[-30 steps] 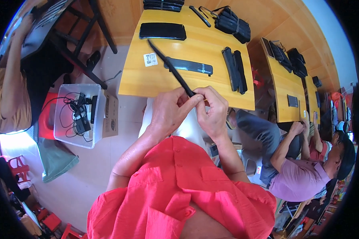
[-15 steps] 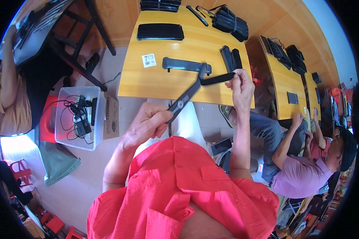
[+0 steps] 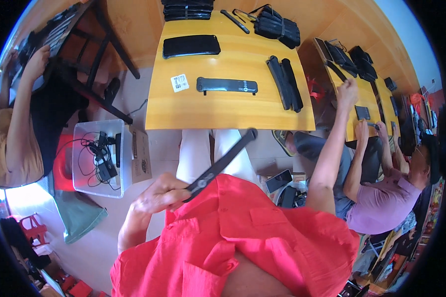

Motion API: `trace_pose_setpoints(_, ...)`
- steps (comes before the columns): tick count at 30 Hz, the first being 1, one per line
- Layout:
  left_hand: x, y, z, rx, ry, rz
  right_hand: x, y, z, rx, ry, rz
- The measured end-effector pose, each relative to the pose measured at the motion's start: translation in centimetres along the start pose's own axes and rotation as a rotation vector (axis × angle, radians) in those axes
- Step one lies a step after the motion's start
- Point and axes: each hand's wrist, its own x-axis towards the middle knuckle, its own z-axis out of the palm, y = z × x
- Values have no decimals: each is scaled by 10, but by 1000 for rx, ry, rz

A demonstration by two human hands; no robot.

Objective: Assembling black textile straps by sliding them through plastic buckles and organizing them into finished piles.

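Note:
My left hand (image 3: 161,194) is closed around one end of a black strap (image 3: 222,166) with pale print, held slanting up and right in front of my red shirt. My right hand (image 3: 348,94) reaches far out to the right. It is closed on a narrow black strip (image 3: 336,71), over the neighbouring table. On the yellow table in front of me, another printed black strap (image 3: 227,85) lies flat. To its right are dark folded straps (image 3: 285,84) side by side. A flat black pouch-like piece (image 3: 191,45) rests farther back.
A white label (image 3: 180,82) lies on the yellow table (image 3: 183,116). Bundled black straps (image 3: 277,28) and a black stack (image 3: 187,10) sit at its back. A clear bin (image 3: 98,158) of cables stands left. Co-workers sit on both sides, one in a purple shirt (image 3: 384,205).
My right hand has swung away to the right with the narrow strip, which is now apart from the printed strap. My left hand has drawn that strap lower, toward me.

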Motion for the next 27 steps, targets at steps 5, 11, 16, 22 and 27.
trace_pose_setpoints(5,-19,-20,-20,-108,336,-1,-4,-13,-43,232,-32,74)
trace_pose_setpoints(11,38,-54,-55,-168,598,53,-14,-46,-83,362,-37,-11)
trace_pose_setpoints(16,80,-113,-84,-207,747,-175,-26,-45,-96,447,-123,-5)
trace_pose_setpoints(22,74,-106,-70,86,1015,-354,-48,-61,-120,537,-172,-92)
trace_pose_setpoints(27,75,-69,-49,618,1172,-73,-65,-95,-135,495,-203,-592)
